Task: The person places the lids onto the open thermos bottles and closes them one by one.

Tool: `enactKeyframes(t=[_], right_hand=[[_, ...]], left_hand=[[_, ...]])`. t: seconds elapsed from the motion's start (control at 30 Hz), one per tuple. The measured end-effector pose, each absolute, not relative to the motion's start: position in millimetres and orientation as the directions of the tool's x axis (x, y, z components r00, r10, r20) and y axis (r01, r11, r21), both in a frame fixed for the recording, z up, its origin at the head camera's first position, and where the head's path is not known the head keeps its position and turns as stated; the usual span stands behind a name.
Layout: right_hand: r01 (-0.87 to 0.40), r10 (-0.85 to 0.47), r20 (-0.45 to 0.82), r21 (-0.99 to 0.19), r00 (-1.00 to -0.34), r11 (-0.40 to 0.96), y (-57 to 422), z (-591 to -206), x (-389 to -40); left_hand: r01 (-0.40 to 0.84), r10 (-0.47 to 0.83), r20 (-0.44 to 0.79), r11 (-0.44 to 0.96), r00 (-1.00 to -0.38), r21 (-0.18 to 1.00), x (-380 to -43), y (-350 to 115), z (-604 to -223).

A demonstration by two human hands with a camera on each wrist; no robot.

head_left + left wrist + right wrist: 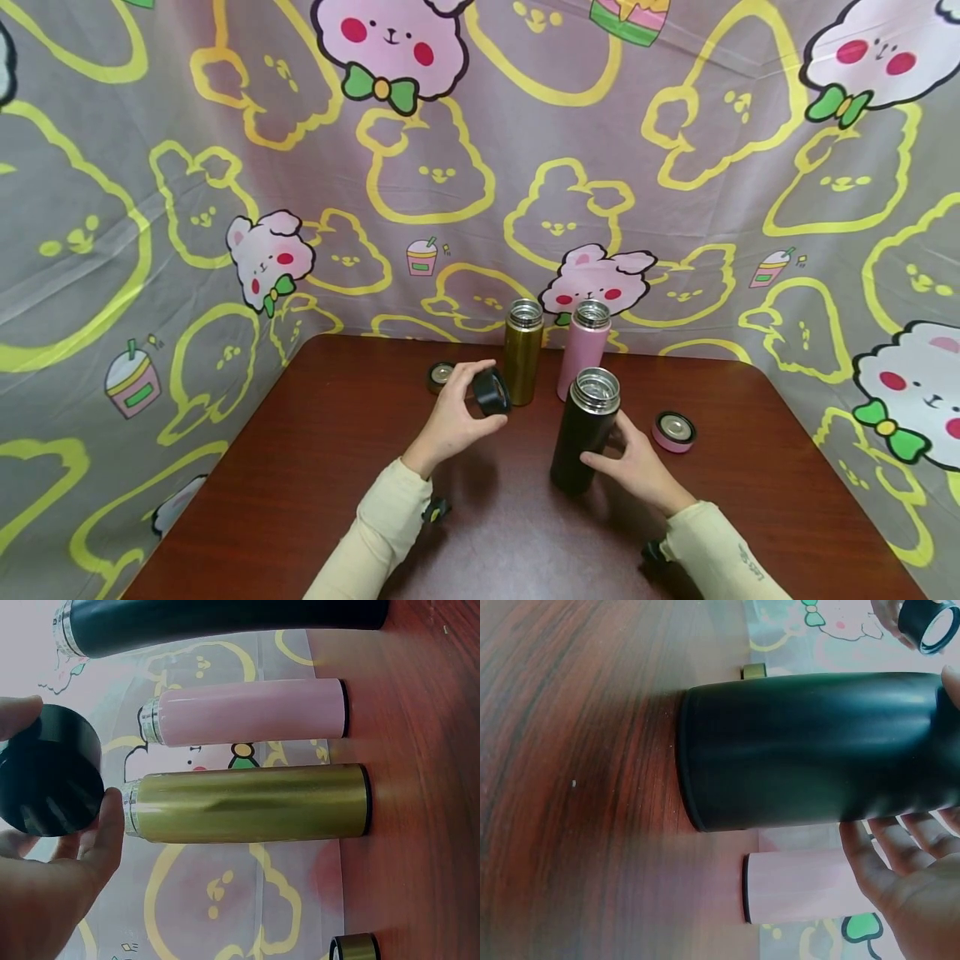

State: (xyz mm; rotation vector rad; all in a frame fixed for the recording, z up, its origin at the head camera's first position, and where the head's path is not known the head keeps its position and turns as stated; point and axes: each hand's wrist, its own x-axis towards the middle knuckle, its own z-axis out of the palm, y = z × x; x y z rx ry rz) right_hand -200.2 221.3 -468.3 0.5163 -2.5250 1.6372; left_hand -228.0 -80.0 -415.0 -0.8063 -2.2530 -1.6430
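My left hand [452, 423] pinches a black bottle lid [491, 393] between thumb and fingers, up off the table and tilted, its hollow side turned toward the right. On the right, my right hand [639, 468] grips a black thermos bottle [579, 446] around its side, thumb in front. The bottle stands upright with its steel mouth uncovered. In the left wrist view, the lid [52, 772] shows its smooth outer face. The right wrist view has the black bottle [810, 750] with its base at the tabletop and fingers along its side.
Behind stand a gold thermos bottle [522, 358] and a pink thermos bottle [583, 358], both upright and uncapped. A gold lid [440, 377] lies behind my left hand, a pink lid [674, 432] right of the black bottle. A patterned cloth [480, 167] hangs around the brown table [315, 442].
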Motion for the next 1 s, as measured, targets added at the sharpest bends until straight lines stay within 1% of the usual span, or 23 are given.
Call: enactKeyframes(t=[0.17, 0.27, 0.37, 0.5, 0.7, 0.83, 1.0], right_hand=[[-0.324, -0.231, 0.252, -0.870, -0.940, 0.372, 221.6, -467.9, -199.8], [-0.327, -0.232, 0.254, -0.869, -0.939, 0.371, 221.9, -467.8, -199.7], [-0.329, -0.234, 0.255, -0.869, -0.938, 0.370, 222.0, -467.5, -199.5], [-0.333, -0.236, 0.259, -0.869, -0.937, 0.366, 221.7, -467.1, -199.3], [-0.322, -0.230, 0.250, -0.871, -0.941, 0.372, 220.8, -466.2, -198.5], [-0.320, -0.227, 0.247, -0.869, -0.942, 0.379, 220.8, -466.4, -198.5], [-0.314, -0.226, 0.242, -0.871, -0.944, 0.379, 220.7, -466.9, -198.6]], left_hand=[[0.526, 0.290, 0.471, 0.153, -0.833, 0.837, -226.6, -78.4, -411.9], [0.501, 0.283, 0.445, 0.165, -0.849, 0.850, -225.4, -77.3, -409.2], [0.495, 0.283, 0.439, 0.174, -0.853, 0.851, -225.5, -76.5, -408.3], [0.509, 0.283, 0.453, 0.171, -0.846, 0.844, -225.6, -75.8, -407.8], [0.554, 0.279, 0.492, 0.228, -0.825, 0.800, -224.3, -76.2, -408.4], [0.580, 0.290, 0.515, 0.217, -0.807, 0.785, -225.2, -76.0, -409.6], [0.576, 0.297, 0.509, 0.211, -0.808, 0.790, -224.5, -74.7, -408.2]])
